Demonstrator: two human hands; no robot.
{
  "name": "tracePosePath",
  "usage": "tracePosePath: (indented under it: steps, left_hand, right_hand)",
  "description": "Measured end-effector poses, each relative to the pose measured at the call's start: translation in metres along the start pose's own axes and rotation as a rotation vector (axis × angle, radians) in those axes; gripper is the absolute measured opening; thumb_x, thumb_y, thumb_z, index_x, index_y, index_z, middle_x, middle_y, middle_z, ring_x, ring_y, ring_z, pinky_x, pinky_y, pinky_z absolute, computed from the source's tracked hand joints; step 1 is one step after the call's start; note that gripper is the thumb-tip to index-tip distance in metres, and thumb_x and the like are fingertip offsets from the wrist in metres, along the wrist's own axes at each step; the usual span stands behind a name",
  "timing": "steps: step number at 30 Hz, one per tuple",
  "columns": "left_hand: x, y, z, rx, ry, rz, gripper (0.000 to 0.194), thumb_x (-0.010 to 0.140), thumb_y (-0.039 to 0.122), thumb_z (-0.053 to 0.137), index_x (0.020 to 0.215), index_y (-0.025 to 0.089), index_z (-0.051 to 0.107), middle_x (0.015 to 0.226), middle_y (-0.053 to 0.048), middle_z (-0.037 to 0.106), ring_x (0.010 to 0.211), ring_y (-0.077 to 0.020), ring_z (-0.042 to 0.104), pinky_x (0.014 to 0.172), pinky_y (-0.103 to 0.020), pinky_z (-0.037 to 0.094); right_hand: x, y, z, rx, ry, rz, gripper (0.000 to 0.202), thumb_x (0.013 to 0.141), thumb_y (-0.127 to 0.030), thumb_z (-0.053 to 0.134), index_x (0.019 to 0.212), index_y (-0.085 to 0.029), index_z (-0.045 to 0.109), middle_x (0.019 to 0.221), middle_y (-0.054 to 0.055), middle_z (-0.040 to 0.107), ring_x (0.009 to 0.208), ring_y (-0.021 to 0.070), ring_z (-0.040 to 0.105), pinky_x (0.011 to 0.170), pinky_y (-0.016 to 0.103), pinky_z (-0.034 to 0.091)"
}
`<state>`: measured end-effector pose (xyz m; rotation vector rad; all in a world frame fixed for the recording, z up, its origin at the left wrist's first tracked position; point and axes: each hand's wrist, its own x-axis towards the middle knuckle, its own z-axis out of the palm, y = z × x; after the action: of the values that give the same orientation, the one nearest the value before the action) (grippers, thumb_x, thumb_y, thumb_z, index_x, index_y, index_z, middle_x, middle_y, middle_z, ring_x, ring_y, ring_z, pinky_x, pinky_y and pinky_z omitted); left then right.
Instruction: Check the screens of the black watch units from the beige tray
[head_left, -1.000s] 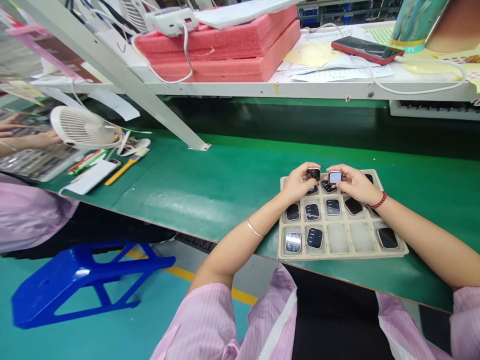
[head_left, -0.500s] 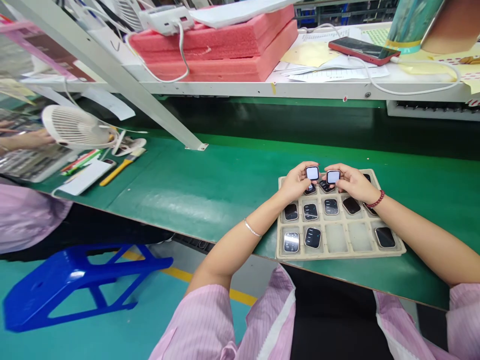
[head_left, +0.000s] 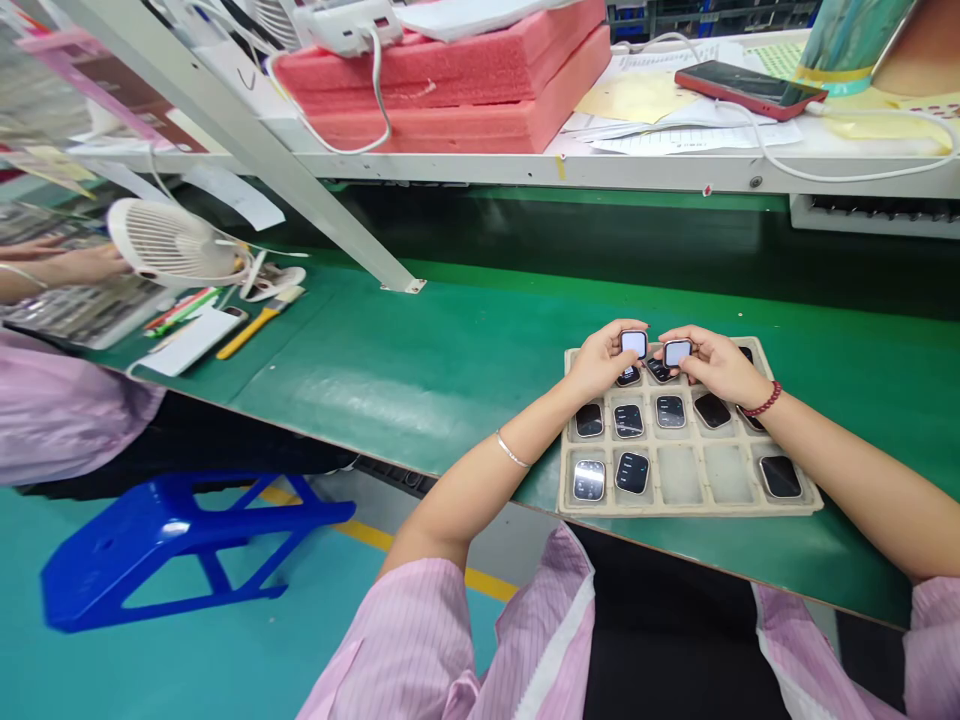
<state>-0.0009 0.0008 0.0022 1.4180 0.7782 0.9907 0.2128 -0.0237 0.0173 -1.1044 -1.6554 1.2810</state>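
My left hand (head_left: 600,362) grips a square watch (head_left: 633,345) with a lit white screen above the back row of a beige tray (head_left: 690,509). Close beside it, my right hand (head_left: 716,362) pinches a second watch (head_left: 676,353), its screen also lit pale, with the thumb on its lower edge. Several watches lie in the tray's compartments, among them a dark one (head_left: 781,477) at the front right and one showing text (head_left: 632,473) in the front row. Two front compartments hold no watch. My hands and wrists partly cover the back rows.
A green bench (head_left: 450,350) carries the tray. Leftward are a white fan (head_left: 176,243), a yellow brush (head_left: 259,325), a white phone (head_left: 193,342) and another person's arm. A slanted metal post (head_left: 300,170) rises to a shelf with red foam (head_left: 450,100) and a phone (head_left: 750,90). A blue stool (head_left: 157,540) stands below.
The view has shifted slightly, so the scene sits a little further right. Both hands still hold their watches, and my right thumb has moved onto the lower part of its watch.
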Motion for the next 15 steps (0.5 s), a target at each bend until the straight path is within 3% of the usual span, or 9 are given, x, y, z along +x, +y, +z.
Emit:
tracePosePath:
  steps: [15]
  left_hand:
    - [-0.0010, -0.0011, 0.0015, 0.029, 0.041, 0.012, 0.050, 0.073, 0.012, 0.065, 0.122, 0.017, 0.056, 0.107, -0.007, 0.067, 0.096, -0.0179, 0.069, 0.080, -0.027, 0.056]
  right_hand:
    - [-0.0004, -0.0006, 0.0004, 0.024, -0.003, -0.005, 0.034, 0.076, -0.018, 0.059, 0.110, -0.019, 0.063, 0.098, 0.007, 0.072, 0.073, 0.0182, 0.069, 0.051, 0.025, 0.050]
